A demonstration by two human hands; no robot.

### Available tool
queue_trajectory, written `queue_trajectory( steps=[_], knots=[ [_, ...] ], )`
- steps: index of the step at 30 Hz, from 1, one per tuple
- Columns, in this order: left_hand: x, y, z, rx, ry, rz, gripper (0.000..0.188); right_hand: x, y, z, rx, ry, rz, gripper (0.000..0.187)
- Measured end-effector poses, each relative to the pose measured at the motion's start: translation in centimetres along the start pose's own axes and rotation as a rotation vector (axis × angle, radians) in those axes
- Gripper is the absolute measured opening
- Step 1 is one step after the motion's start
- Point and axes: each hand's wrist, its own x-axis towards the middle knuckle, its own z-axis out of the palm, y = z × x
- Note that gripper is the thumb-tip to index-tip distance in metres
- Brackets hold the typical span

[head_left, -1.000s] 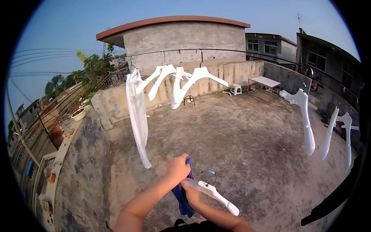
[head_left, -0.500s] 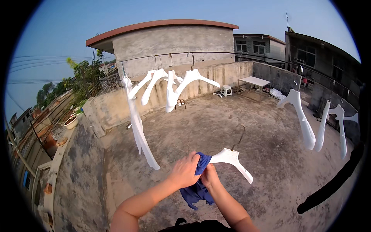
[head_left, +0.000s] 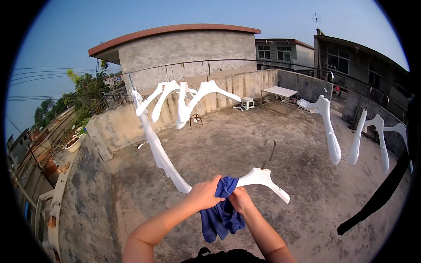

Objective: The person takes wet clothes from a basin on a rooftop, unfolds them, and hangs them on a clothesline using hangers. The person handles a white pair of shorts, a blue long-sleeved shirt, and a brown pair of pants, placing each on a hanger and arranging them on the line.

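Note:
A blue garment [head_left: 222,220] hangs bunched beneath my two hands, its exact kind hidden by the folds. Its upper part is gathered around the left arm of a white hanger [head_left: 258,176], whose right arm and metal hook stick out bare. My left hand [head_left: 207,193] is closed on the gathered cloth. At the cloth's right edge, just under the hanger, my right hand [head_left: 240,200] is closed on the fabric; whether it also grips the hanger is hidden.
Several white hangers [head_left: 209,90] hang from a wire line ahead, beside a long white cloth [head_left: 155,147]. More hangers [head_left: 330,131] hang at the right, above a black strip [head_left: 372,206]. Farther off stand a white stool [head_left: 248,103] and a low table [head_left: 280,91]. A concrete parapet [head_left: 85,210] borders the left.
The view has turned slightly right. The blue garment hangs more spread out below my hands. The white cloth's lower end has swung right, toward my left hand.

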Motion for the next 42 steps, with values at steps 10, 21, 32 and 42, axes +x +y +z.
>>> queue_trajectory(
  steps=[10,21,32,42],
  knots=[
    [0.2,-2.0,0.2,-0.268,0.134,-0.123,0.056,-1.2,-0.4,-1.9,-0.632,0.019,0.093,0.041],
    [-1.3,-2.0,-2.1,-0.390,0.101,-0.097,0.057,-0.7,11.5,-12.0,-0.741,0.048,0.246,0.053],
    [-3.1,-4.1,-3.3,-0.542,0.215,-0.216,0.054,-1.8,12.3,-11.2,-0.919,-0.105,0.346,0.048],
    [-5.0,-6.9,-2.6,-0.526,0.208,-0.182,0.051,1.2,8.4,-16.5,0.023,0.578,0.231,0.020]
  ],
)
